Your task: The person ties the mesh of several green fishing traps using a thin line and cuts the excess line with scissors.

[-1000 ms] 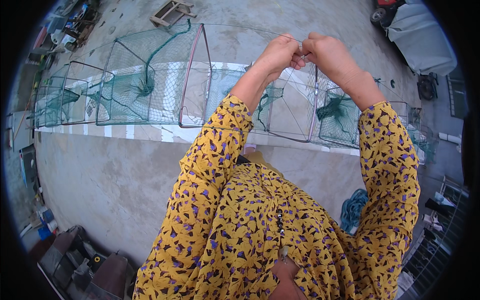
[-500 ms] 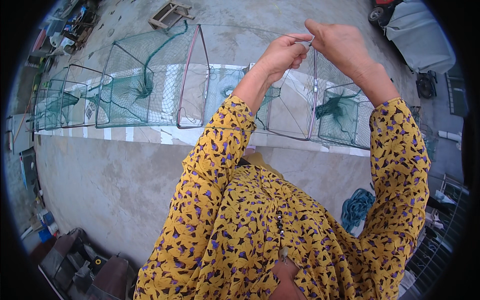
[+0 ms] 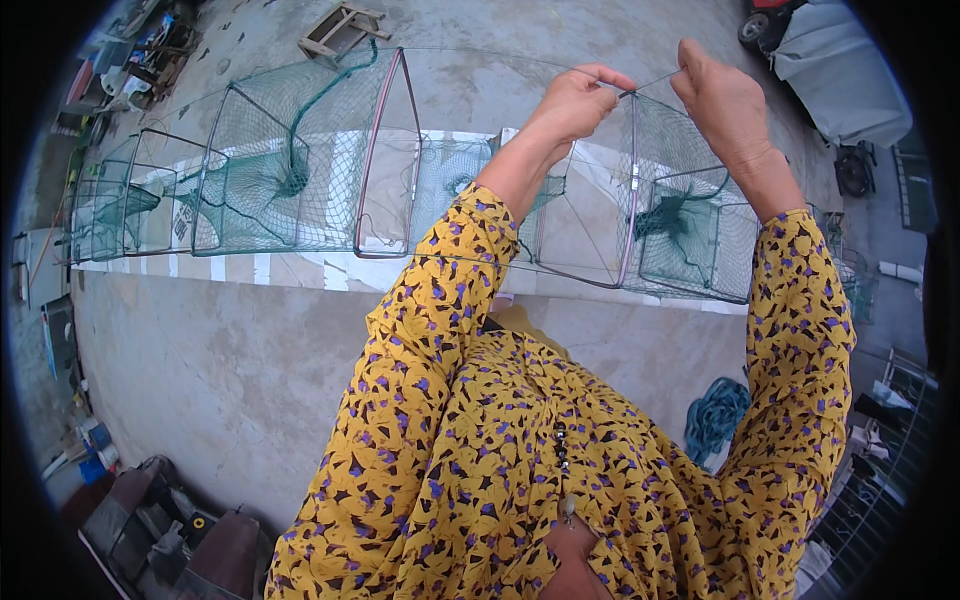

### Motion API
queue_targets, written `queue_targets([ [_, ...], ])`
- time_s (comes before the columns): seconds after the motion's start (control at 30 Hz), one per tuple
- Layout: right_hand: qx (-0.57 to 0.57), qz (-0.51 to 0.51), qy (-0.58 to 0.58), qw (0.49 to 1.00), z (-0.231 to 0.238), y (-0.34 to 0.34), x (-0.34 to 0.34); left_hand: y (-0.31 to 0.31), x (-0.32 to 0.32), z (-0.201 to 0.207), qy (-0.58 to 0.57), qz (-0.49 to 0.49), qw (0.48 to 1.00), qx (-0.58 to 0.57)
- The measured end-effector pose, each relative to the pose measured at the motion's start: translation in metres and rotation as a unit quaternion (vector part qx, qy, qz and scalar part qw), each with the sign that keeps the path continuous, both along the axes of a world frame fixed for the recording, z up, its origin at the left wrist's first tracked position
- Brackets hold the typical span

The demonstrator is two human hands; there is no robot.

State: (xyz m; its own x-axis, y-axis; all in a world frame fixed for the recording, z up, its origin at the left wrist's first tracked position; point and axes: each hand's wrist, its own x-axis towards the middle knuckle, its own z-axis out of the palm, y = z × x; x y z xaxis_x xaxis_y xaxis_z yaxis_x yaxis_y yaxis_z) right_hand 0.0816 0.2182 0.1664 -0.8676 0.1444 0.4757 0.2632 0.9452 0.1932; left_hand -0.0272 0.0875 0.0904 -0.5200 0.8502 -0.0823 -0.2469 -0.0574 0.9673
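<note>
A long green net trap (image 3: 330, 150) with rectangular metal frames stretches left to right across a low surface. At the top corner of one frame (image 3: 633, 180), my left hand (image 3: 578, 103) pinches the cord and net edge, its index finger stretched to the right. Up and to the right, my right hand (image 3: 725, 105) is closed on a thin dark cord (image 3: 658, 78), which runs taut between the two hands. Inside the trap, dark green net funnels (image 3: 665, 217) hang gathered with strings. What lies deep within the right fist is hidden.
White-striped sheeting (image 3: 300, 270) lies beneath the trap. A wooden stool (image 3: 340, 30) stands beyond it. Bundled teal netting (image 3: 717, 410) lies at lower right, near a wire rack (image 3: 885, 470). A covered vehicle (image 3: 840, 75) stands at far right; a dark seated cart (image 3: 175, 530) is at lower left.
My right hand has pulled away to the right from my left hand, drawing the cord tight between them. My left hand stays at the frame corner.
</note>
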Motion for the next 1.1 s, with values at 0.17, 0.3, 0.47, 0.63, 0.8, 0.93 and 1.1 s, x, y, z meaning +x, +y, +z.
queue_targets([
  [0.17, -0.373, -0.059, -0.093, 0.921, 0.011, -0.021, -0.01, -0.009, 0.0, -0.008, -0.061, 0.047, 0.995, -0.069],
  [0.3, -0.643, -0.033, -0.155, 0.749, 0.001, -0.036, -0.011, -0.017, -0.004, 0.003, -0.106, -0.046, 0.99, -0.081],
  [0.47, -0.61, 0.009, -0.151, 0.778, -0.027, -0.032, -0.015, -0.013, -0.008, 0.0, -0.035, -0.054, 0.995, -0.078],
  [0.63, -0.277, 0.022, -0.165, 0.946, -0.021, -0.049, -0.02, -0.012, -0.007, -0.004, -0.031, 0.004, 0.996, -0.084],
  [0.8, -0.095, 0.056, -0.18, 0.977, -0.021, -0.058, -0.024, -0.01, -0.009, -0.009, -0.018, 0.03, 0.997, -0.065],
  [0.93, -0.007, 0.078, -0.154, 0.985, -0.03, -0.053, -0.026, -0.012, -0.01, -0.01, -0.009, 0.006, 0.999, -0.042],
  [1.1, 0.004, 0.176, -0.106, 0.979, -0.041, -0.035, -0.026, -0.013, -0.008, -0.008, -0.045, 0.012, 0.998, -0.037],
])
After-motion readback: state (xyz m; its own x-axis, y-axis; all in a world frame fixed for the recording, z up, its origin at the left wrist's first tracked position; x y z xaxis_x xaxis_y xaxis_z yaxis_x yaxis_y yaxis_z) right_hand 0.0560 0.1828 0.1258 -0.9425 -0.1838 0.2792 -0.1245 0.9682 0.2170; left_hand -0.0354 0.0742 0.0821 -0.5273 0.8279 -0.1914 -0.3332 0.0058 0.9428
